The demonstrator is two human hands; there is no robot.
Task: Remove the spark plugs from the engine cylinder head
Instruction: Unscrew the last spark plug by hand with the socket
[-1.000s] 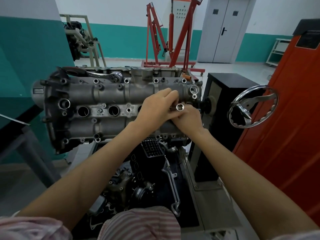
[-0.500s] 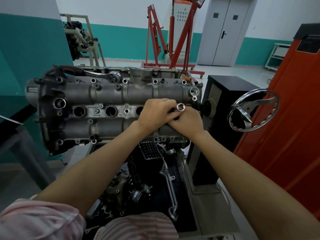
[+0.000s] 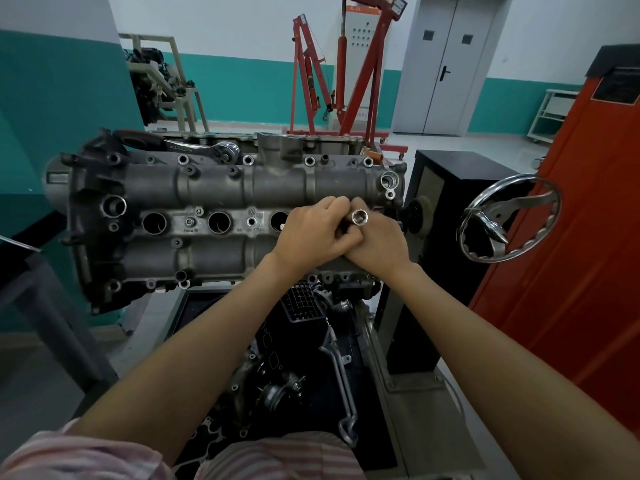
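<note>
Up close, grimy grey cylinder head [image 3: 214, 188]

You are standing in an automotive workshop, most likely a training one. In front of you an engine cylinder head [image 3: 221, 216] sits bolted on a rotating stand with a chromed handwheel [image 3: 509, 218] at its right end, and a ratchet wrench [image 3: 204, 147] lies along the head's far edge. Across the pale floor stands a red engine hoist [image 3: 343, 74], and to the far left another engine [image 3: 152, 77] hangs in a beige frame. An orange-red cabinet [image 3: 571, 237] rises on your right. The walls are painted teal below and white above, with grey double doors [image 3: 446, 64] at the back.
</note>
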